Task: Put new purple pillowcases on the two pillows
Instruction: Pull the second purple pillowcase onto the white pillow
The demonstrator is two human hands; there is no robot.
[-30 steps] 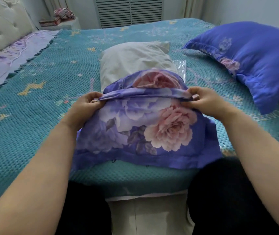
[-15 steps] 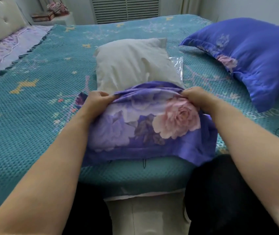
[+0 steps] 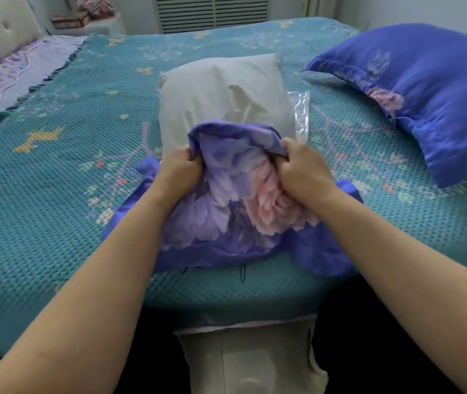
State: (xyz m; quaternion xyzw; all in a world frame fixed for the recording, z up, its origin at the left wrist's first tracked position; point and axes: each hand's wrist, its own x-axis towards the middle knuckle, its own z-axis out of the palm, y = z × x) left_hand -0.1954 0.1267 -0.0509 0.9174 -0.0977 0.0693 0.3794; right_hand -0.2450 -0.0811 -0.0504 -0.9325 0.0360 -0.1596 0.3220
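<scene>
Both grips clamped on bunched purple floral pillowcase [image 3: 226, 211]: left hand [image 3: 176, 173], right hand [image 3: 302, 169]. Bare white pillow [image 3: 223, 92] just beyond, near end inside. Finished purple pillow [image 3: 422, 89] far right on bed [image 3: 64, 172].

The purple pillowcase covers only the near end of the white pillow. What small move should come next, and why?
Probably pull the bunched purple pillowcase farther up the white pillow. Left hand and right hand grip its gathered opening, and most of the pillow lies bare beyond it.
</scene>
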